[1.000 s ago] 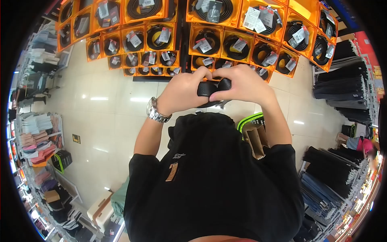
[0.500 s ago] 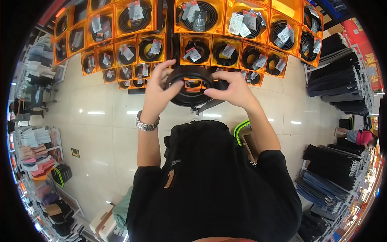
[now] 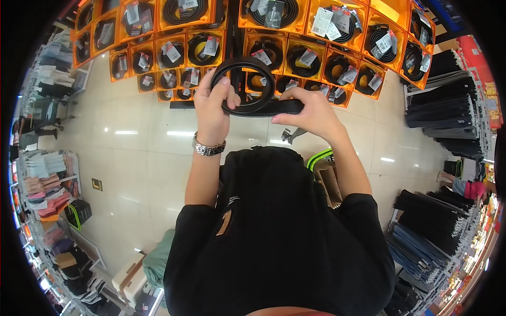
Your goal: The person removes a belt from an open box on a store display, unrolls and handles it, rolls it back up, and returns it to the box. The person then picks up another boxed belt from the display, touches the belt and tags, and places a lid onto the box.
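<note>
A black belt [image 3: 268, 102], wound into a round coil, is held up in front of my chest. My left hand [image 3: 212, 108] grips the coil's left side, its thumb and fingers closed over the band. One straight length of strap runs out to the right from the coil's lower edge. My right hand [image 3: 316, 111] pinches that length between thumb and fingers. Just below hangs a metal buckle [image 3: 287, 136] on a short strap piece; whether it belongs to this belt I cannot tell.
Ahead stands a display of orange boxes [image 3: 303, 58], each with a coiled, tagged belt. Racks of dark trousers [image 3: 440, 113] line the right, folded clothes [image 3: 45, 184] the left. A dark basket [image 3: 79, 215] with a green handle sits on the tiled floor [image 3: 147, 184].
The coil has tilted to face me and moved slightly up. My right hand has drawn away from the coil to the right, with a straight length of strap now between them.
</note>
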A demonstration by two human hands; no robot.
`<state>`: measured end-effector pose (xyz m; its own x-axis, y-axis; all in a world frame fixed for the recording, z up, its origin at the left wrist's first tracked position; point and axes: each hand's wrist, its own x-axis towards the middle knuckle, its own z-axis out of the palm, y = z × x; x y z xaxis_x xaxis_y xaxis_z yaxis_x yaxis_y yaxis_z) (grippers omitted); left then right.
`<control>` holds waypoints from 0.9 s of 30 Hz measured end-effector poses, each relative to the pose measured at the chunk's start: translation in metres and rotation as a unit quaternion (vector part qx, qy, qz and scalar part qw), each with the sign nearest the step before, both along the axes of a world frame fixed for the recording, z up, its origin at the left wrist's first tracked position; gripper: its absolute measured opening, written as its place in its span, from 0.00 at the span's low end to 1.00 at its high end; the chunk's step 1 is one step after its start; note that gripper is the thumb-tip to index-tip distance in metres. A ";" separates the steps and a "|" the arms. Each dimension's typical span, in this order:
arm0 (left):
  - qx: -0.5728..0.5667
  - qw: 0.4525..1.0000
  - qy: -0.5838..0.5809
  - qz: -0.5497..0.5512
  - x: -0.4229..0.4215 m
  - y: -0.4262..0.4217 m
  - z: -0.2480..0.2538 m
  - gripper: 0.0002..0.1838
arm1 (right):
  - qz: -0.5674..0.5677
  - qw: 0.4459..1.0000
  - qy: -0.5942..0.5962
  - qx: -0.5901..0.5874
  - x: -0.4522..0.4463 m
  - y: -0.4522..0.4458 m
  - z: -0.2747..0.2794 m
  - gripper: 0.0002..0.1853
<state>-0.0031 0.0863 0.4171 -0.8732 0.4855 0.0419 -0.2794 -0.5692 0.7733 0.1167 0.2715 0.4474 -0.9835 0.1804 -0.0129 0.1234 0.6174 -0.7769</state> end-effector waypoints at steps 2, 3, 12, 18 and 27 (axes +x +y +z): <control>-0.007 1.000 0.000 0.003 -0.006 -0.003 0.000 0.10 | 0.005 1.000 -0.015 0.020 0.004 0.007 0.004 0.33; -0.030 0.999 0.003 -0.012 -0.008 -0.004 -0.002 0.10 | 0.007 1.000 -0.016 0.020 0.005 0.008 0.003 0.33; -0.332 0.883 0.183 -0.278 -0.013 -0.004 0.022 0.22 | 0.071 0.993 -0.024 -0.095 -0.003 0.001 -0.007 0.28; 0.071 0.990 0.015 -0.123 -0.002 0.012 -0.013 0.41 | -0.094 0.954 0.086 -0.273 -0.015 -0.008 -0.025 0.14; 0.118 0.990 -0.064 -0.047 0.040 0.048 -0.013 0.04 | -0.123 0.936 0.140 -0.299 -0.012 -0.036 -0.034 0.24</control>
<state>0.0370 0.1338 0.4036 -0.8298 0.5553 0.0554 -0.4273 -0.6960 0.5771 0.1044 0.2357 0.4132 -0.8930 0.4449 0.0674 -0.0544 0.0420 -0.9976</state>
